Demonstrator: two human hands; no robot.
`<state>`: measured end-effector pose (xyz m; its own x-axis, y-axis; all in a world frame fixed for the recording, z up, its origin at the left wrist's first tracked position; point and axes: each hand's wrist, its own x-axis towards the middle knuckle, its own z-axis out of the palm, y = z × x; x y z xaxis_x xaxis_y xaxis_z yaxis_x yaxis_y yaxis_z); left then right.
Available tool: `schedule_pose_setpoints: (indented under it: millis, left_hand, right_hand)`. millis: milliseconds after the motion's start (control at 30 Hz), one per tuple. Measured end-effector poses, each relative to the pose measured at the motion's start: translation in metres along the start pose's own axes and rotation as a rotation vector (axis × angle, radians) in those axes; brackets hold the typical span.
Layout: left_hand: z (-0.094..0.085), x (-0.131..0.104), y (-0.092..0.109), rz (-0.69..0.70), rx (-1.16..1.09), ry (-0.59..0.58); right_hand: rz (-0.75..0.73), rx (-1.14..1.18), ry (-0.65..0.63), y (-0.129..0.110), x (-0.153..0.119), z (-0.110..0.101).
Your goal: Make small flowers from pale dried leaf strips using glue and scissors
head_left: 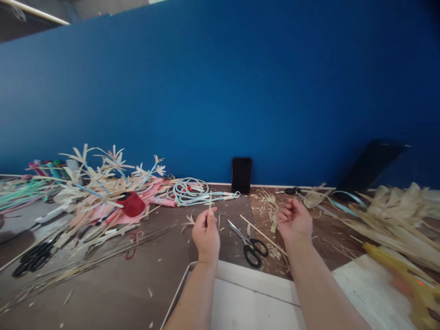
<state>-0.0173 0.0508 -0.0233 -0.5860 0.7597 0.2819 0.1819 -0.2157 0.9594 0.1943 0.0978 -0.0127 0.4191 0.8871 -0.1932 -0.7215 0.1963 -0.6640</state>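
Pinching thumb to finger in the left hand (206, 235), holds a thin pale strip (211, 200) above the table (130, 284) — presumably to see it; half-curls the right hand (298, 223) with hold unclear; has scissors (244, 240) between, likely for reach.

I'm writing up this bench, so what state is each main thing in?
Left hand: pinching a thin pale strip
Right hand: fingers curled, hold unclear
Centre scissors: lying flat, blades apparently closed
Phone: upright, screen dark
Blue cord: coiled
Yellow glue gun: red light lit

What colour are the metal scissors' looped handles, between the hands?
Black looped handles, clearest in the head view.
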Motion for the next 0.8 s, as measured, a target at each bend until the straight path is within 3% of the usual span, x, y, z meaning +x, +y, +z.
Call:
schedule_pose_setpoints:
  millis: [100,200,300,367,567,800]
  left_hand:
    - [0.000,-0.001,0.000,0.007,0.012,-0.017]
    - [0.000,-0.001,0.000,0.013,0.018,-0.031]
    - [0.001,-0.002,0.001,-0.008,0.022,-0.058]
    - [0.001,-0.002,0.001,-0.017,0.020,-0.072]
    - [0.001,-0.002,0.001,-0.036,0.006,-0.110]
    - [0.003,-0.003,0.001,-0.017,-0.015,-0.098]
  right_hand:
    - [-0.250,-0.427,0.118,0.005,0.000,-0.001]
    - [-0.498,-1.123,0.024,0.011,-0.002,-0.003]
    - [-0.530,-1.697,-0.097,0.017,-0.004,-0.005]
    - [-0.501,-1.906,-0.143,0.020,-0.004,-0.005]
    - [-0.368,-1.988,-0.084,0.019,-0.007,-0.006]
    - [-0.426,-1.950,-0.008,0.020,-0.007,-0.007]
